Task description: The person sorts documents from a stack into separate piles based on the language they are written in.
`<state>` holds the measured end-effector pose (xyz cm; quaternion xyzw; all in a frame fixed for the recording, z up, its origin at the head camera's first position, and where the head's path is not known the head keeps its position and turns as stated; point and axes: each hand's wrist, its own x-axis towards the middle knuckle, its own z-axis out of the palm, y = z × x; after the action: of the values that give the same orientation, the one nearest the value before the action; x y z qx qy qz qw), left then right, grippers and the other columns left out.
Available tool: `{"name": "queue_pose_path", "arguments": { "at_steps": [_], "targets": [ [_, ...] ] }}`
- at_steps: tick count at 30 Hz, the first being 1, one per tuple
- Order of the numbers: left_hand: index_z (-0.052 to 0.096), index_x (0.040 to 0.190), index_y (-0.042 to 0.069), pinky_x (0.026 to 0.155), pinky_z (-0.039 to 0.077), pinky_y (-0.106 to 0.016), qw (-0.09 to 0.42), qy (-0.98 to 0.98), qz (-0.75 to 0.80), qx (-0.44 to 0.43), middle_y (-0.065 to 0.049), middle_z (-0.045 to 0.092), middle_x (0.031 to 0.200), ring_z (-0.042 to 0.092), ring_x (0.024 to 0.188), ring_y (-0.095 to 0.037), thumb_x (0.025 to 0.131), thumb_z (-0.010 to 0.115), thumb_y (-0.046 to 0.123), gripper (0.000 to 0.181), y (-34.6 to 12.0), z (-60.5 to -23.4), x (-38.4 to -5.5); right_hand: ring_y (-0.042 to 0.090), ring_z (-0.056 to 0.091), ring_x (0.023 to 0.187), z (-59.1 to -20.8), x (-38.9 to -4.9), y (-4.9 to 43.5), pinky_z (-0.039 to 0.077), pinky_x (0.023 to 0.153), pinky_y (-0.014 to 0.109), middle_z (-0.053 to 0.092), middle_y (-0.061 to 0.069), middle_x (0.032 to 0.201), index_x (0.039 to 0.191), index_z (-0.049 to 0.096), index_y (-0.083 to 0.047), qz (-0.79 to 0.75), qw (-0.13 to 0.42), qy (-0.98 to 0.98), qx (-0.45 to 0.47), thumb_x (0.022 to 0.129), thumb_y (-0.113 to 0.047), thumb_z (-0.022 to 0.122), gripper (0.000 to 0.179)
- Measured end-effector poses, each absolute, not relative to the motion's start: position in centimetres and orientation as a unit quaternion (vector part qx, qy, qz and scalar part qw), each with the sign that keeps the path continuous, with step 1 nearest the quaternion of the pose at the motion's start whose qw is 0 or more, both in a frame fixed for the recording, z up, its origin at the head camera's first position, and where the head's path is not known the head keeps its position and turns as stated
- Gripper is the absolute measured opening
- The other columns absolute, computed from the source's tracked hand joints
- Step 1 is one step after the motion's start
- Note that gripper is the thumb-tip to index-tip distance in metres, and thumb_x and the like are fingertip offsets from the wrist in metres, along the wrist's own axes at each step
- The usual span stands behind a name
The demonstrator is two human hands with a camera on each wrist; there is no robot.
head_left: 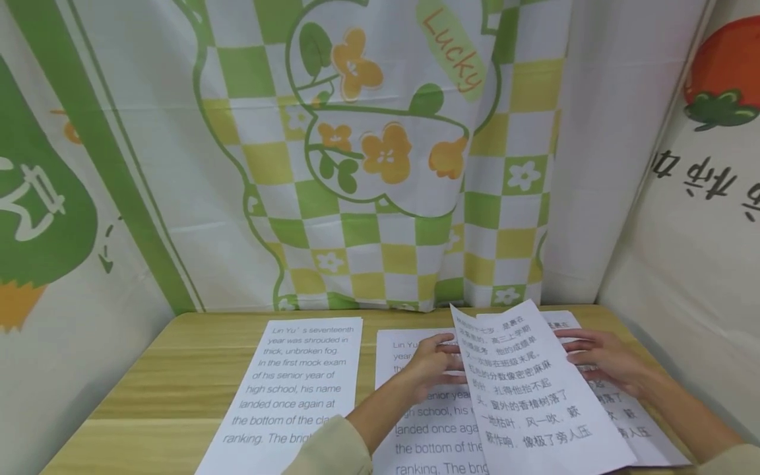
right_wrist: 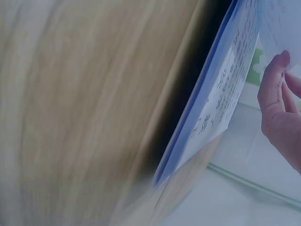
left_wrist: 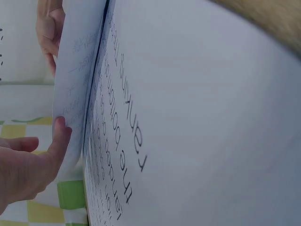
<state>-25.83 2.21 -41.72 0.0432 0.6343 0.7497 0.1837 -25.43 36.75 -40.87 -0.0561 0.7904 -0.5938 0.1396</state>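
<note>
A printed sheet of paper [head_left: 528, 389] with Chinese text stands raised and tilted between both hands, bowing slightly. At its left edge, the left hand [head_left: 430, 363] has its fingers fairly straight. In the left wrist view one finger of this left hand [left_wrist: 35, 165] touches the back of the sheet, through which print shows faintly. The right hand [head_left: 605, 359] is at the opposite edge; its right wrist view shows the right hand [right_wrist: 282, 103] pinching the sheet [right_wrist: 277, 28] near the fingertips. Below the sheet lies an English-text page [head_left: 427, 448], partly covered.
Another English page [head_left: 291, 382] lies to the left on the wooden table [head_left: 142, 396]. Under the right hand are more Chinese-text papers [head_left: 647, 435], stacked. A patterned curtain [head_left: 380, 251] hangs along the table's back edge, with printed cloth walls on both sides.
</note>
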Motion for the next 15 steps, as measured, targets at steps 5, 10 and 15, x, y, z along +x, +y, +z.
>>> {"name": "queue_pose_path", "arguments": {
  "at_steps": [5, 10, 15],
  "targets": [
    [0.038, 0.153, -0.008, 0.086, 0.064, -0.044, 0.199, 0.622, 0.755, 0.055, -0.022, 0.056, 0.14, 0.071, 0.104, -0.032, 0.087, 0.056, -0.016, 0.069, 3.1, -41.5, -25.8, 0.017, 0.071, 0.098, -40.9, -25.5, 37.9, 0.063, 0.082, 0.037, 0.067, 0.002, 0.119, 0.15, 0.05, 0.001, -0.594, 0.136, 0.791, -0.048, 0.099, -0.002, 0.062, 0.052],
    [0.038, 0.154, -0.007, 0.087, 0.064, -0.045, 0.216, 0.617, 0.754, 0.065, -0.023, 0.055, 0.142, 0.07, 0.106, -0.035, 0.089, 0.055, -0.016, 0.067, 4.0, -41.1, -25.6, 0.015, 0.07, 0.097, -41.1, -25.7, 38.8, 0.063, 0.082, 0.036, 0.067, -0.001, 0.117, 0.141, 0.063, -0.013, -0.602, 0.14, 0.784, -0.052, 0.099, -0.001, 0.062, 0.044],
    [0.038, 0.154, -0.007, 0.088, 0.063, -0.047, 0.222, 0.614, 0.754, 0.067, -0.024, 0.054, 0.14, 0.067, 0.111, -0.038, 0.09, 0.055, -0.015, 0.068, 4.9, -41.0, -25.5, 0.015, 0.071, 0.098, -41.6, -26.1, 39.9, 0.063, 0.083, 0.036, 0.067, -0.004, 0.115, 0.126, 0.07, -0.031, -0.618, 0.155, 0.768, -0.069, 0.1, 0.001, 0.06, 0.042]
  ]
}}
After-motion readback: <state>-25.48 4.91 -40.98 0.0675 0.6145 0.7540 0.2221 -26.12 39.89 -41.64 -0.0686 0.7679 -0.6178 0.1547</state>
